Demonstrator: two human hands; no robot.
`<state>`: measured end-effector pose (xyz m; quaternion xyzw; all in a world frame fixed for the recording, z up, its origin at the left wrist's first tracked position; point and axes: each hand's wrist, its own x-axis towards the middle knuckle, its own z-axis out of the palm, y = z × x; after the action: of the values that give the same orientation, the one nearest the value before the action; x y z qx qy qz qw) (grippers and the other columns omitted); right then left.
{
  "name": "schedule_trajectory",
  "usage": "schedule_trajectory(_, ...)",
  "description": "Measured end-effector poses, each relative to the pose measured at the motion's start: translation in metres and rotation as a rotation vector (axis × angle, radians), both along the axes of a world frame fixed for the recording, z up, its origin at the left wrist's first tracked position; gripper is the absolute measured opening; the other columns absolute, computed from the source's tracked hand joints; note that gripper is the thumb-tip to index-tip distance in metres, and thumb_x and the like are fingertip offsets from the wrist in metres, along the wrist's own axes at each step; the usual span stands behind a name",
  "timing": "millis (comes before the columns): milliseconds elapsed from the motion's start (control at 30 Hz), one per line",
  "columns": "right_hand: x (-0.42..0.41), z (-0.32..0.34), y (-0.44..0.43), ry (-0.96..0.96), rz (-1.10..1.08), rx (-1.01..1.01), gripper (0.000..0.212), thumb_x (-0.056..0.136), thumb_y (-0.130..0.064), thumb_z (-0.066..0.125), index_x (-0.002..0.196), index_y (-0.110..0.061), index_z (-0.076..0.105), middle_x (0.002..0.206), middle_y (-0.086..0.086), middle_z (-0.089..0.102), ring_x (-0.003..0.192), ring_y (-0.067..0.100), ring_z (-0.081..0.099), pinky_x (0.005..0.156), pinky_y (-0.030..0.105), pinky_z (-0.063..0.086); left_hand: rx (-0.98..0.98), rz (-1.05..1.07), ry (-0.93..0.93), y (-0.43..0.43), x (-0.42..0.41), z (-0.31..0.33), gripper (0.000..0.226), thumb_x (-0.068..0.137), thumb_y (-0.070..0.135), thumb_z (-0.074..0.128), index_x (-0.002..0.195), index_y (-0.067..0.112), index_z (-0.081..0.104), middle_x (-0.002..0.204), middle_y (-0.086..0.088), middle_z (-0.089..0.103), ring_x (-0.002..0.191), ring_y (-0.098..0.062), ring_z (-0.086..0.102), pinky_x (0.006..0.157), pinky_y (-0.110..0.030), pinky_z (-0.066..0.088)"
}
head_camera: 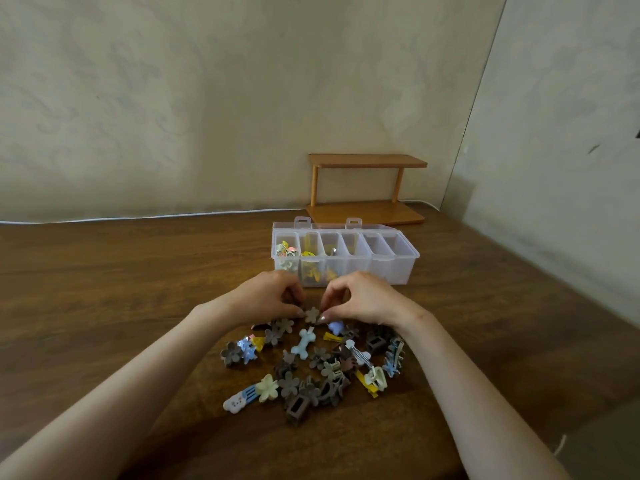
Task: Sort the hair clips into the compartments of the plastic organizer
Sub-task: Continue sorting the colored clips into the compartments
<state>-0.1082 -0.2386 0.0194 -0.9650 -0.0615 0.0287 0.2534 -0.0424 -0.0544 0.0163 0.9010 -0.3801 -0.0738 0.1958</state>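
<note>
Brown flower clip (312,314), near the organizer (394,268), is pinched by left hand (266,296) and right hand (360,297); a loose pinch may drop it into the pile (289,384).

no readable text, labels or numbers

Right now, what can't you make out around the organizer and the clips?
Head view only:
- Organizer: part of its lower front wall is hidden behind the left hand and right hand.
- Its filled compartments: the clips sit behind cloudy plastic and are too small to count.
- Flower clip, pinched by both hands: fingertips cover its edges, and its underside is hidden.
- Pile: the brown clips overlap, and some lie under the right wrist.
</note>
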Motion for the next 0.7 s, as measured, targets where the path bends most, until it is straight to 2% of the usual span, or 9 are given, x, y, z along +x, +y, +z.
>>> schedule_trajectory(167,-0.001,-0.001,0.002,-0.021,0.001,-0.061,0.012,0.081,-0.036,0.070,0.090,-0.028,0.069,0.093,-0.011,0.065,0.086,0.002,0.055,0.064,0.018,0.038,0.013,0.048,-0.069,0.000,0.004,-0.002,0.021,0.085,0.021,0.063,0.105,0.021,0.057,0.111,0.004,0.057,0.100,-0.009,0.054,0.089,-0.029,0.050)
schedule_trajectory(267,0.001,-0.002,0.002,-0.030,-0.001,-0.065,0.010,0.082,-0.033,0.069,0.089,-0.025,0.068,0.093,-0.010,0.065,0.088,0.005,0.056,0.069,0.021,0.041,-0.021,0.048,-0.099,0.000,0.004,0.000,0.019,0.084,0.021,0.064,0.102,0.022,0.057,0.112,0.005,0.054,0.100,-0.008,0.052,0.088,-0.027,0.048)
schedule_trajectory(367,0.000,0.000,-0.001,-0.024,-0.023,0.144,0.004,0.082,-0.025,0.069,0.084,-0.021,0.068,0.094,-0.005,0.066,0.089,0.004,0.057,0.075,0.022,0.043,-0.104,-0.013,-0.044,0.000,0.003,0.003,0.013,0.082,0.025,0.066,0.088,0.027,0.055,0.112,0.005,0.055,0.106,-0.009,0.052,0.090,-0.026,0.046)
schedule_trajectory(433,0.000,0.001,-0.003,-0.063,-0.042,0.306,0.006,0.081,-0.019,0.071,0.078,-0.019,0.066,0.087,-0.005,0.066,0.082,0.001,0.057,0.070,0.018,0.042,-0.123,-0.068,0.011,0.000,0.000,0.005,0.013,0.079,0.028,0.068,0.081,0.028,0.055,0.117,0.005,0.053,0.111,-0.009,0.049,0.094,-0.029,0.045)
schedule_trajectory(500,0.002,-0.001,-0.005,-0.137,-0.069,0.405,0.008,0.081,-0.015,0.072,0.076,-0.018,0.066,0.079,-0.005,0.065,0.075,0.004,0.059,0.069,0.019,0.047,-0.085,-0.114,0.067,0.000,-0.003,0.006,0.013,0.078,0.031,0.069,0.080,0.026,0.057,0.122,0.005,0.046,0.115,-0.011,0.043,0.098,-0.032,0.043)
schedule_trajectory(600,0.006,-0.005,-0.008,-0.220,-0.111,0.516,0.004,0.081,-0.013,0.071,0.082,-0.015,0.068,0.085,0.003,0.069,0.080,0.014,0.063,0.074,0.027,0.052,-0.021,-0.148,0.122,0.001,-0.005,0.006,0.015,0.076,0.036,0.070,0.078,0.029,0.056,0.127,0.007,0.039,0.119,-0.011,0.034,0.101,-0.031,0.038)
schedule_trajectory(700,0.008,-0.005,-0.011,-0.300,-0.152,0.626,0.007,0.082,-0.011,0.068,0.086,-0.017,0.068,0.088,0.006,0.069,0.077,0.012,0.062,0.063,0.018,0.049,0.017,-0.168,0.137,0.002,-0.005,0.006,0.018,0.074,0.039,0.071,0.083,0.029,0.058,0.129,0.009,0.036,0.122,-0.008,0.027,0.098,-0.027,0.033)
